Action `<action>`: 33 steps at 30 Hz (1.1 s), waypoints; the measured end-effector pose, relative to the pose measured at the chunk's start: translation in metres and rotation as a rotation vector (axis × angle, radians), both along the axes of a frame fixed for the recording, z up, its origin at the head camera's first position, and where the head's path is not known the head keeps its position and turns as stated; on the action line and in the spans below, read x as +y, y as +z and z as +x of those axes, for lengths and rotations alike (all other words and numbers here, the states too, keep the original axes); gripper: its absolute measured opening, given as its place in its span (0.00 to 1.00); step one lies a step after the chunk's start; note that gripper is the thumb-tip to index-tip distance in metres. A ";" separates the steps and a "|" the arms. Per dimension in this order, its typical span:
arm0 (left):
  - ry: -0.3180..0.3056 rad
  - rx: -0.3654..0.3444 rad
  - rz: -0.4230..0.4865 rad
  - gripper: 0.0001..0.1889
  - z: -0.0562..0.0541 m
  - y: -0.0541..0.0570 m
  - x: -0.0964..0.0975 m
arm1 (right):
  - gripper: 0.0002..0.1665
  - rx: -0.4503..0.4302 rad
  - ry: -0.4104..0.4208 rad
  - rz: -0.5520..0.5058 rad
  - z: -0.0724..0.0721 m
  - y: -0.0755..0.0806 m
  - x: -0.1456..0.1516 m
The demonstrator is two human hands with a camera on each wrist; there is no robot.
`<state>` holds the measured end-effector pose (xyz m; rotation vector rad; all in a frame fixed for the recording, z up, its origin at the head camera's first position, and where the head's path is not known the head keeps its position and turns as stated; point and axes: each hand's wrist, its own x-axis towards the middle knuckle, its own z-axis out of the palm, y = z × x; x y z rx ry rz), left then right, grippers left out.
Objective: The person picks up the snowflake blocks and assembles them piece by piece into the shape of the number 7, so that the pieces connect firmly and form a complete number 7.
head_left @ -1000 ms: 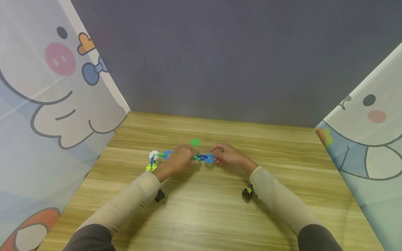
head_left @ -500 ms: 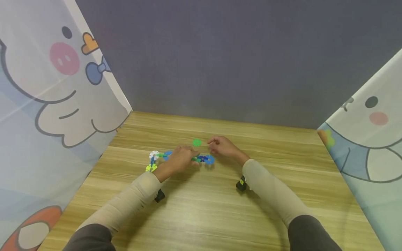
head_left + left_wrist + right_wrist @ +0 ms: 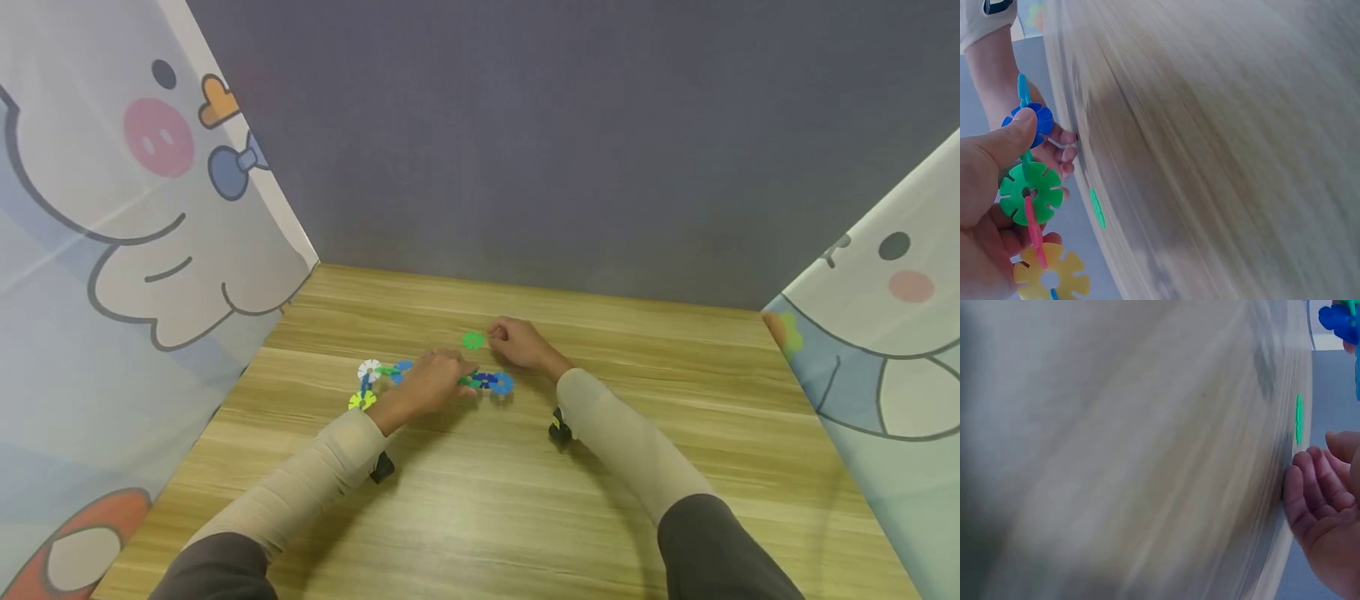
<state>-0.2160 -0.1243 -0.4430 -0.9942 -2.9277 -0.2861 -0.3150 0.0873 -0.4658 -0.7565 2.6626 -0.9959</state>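
Observation:
My left hand [image 3: 431,379] grips a chain of slotted plastic snowflake discs, its thumb on a dark blue disc [image 3: 1044,122]. Below the thumb in the left wrist view follow a green disc [image 3: 1011,195], a pink one [image 3: 1032,226] and a yellow one [image 3: 1074,275]. The hand hides the chain's middle in the head view; a light blue disc [image 3: 502,383] ends it on the right. A loose green disc [image 3: 472,341] lies flat on the table beyond it. My right hand [image 3: 521,342] is right beside that disc, fingers loosely bent and holding nothing.
At the left, the chain bends past a white disc [image 3: 362,367] toward a yellow-green disc [image 3: 356,402]. Black wrist devices hang under both forearms, a left one [image 3: 382,467] and a right one [image 3: 559,429]. A grey panel [image 3: 525,150] backs the wooden table [image 3: 480,517].
My right hand has let go of the chain's light blue end and moved back and left to the loose green disc. My left hand has stayed in place with the chain.

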 end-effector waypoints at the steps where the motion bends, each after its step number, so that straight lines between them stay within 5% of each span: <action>1: -0.001 0.001 -0.002 0.26 0.000 0.000 0.000 | 0.17 0.010 -0.005 0.003 -0.001 0.001 -0.002; 14: -0.028 0.031 -0.019 0.26 0.000 0.006 0.002 | 0.22 0.039 -0.031 0.114 -0.007 -0.002 -0.025; 26: -0.032 0.042 -0.028 0.24 0.000 -0.001 0.000 | 0.24 0.103 -0.089 0.248 -0.006 -0.009 -0.036; 33: -0.017 0.025 -0.024 0.25 -0.001 -0.003 0.000 | 0.22 0.067 -0.098 0.242 -0.007 -0.008 -0.037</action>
